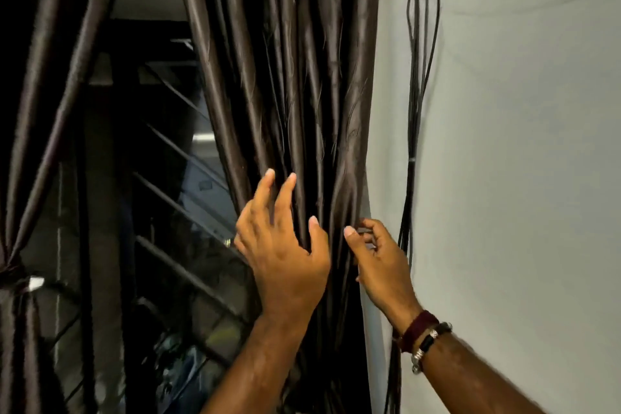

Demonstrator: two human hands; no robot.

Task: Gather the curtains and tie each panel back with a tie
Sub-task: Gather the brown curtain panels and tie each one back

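While both hands bunch the right curtain panel [289, 94] beside the wall [504, 144], no tie is on it.
Left hand [285, 245] spreads fingers over folds; right hand [379, 255] curls at the wall-side edge, grip unclear. Best squeeze pleats evenly before tying.

Two bare forearms, one wrist stacked with bands

Both arms show uncovered from forearm to fingertips — no sleeve in view. The left hand [285, 245] wears no ring or band, and its fingernails are pale and trimmed short. The right hand [379, 262] has the same short nails, and its wrist carries a cluster — a wide maroon band [418, 329] nearest the hand, then a black cord bracelet [433, 334] with a small silver bead, and a silver metal piece at the wrist's underside
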